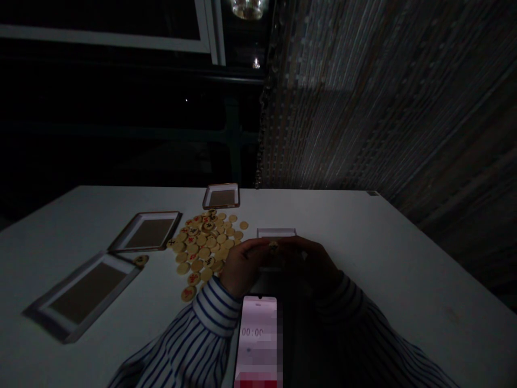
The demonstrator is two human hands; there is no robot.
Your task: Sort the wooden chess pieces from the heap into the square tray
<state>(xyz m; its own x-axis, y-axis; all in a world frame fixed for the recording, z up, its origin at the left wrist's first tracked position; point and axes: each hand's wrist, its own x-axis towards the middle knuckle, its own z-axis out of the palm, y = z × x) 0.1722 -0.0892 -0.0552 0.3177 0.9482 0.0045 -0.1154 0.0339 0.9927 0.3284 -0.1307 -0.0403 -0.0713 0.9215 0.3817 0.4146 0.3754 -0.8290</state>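
Observation:
My left hand [244, 263] and my right hand [317, 264] meet in front of me, fingers curled toward each other. Between their fingertips is a round xiangqi piece [273, 247] with a dark marking, and both hands appear closed on it. Under and just beyond them lies a shallow open box [277, 232], mostly hidden by the hands. Left of my left hand spreads a loose heap of xiangqi pieces [204, 251], some face up with red or black characters, others blank side up. The right hand is deep in shadow.
A phone [258, 318] showing 00:00 lies between my forearms. Open box parts stand at the far middle [221, 184], the left [139, 214] and the near left [76, 335] of the white table [388, 269]. One piece [140, 261] sits by the left boxes. A string curtain [343, 108] hangs behind.

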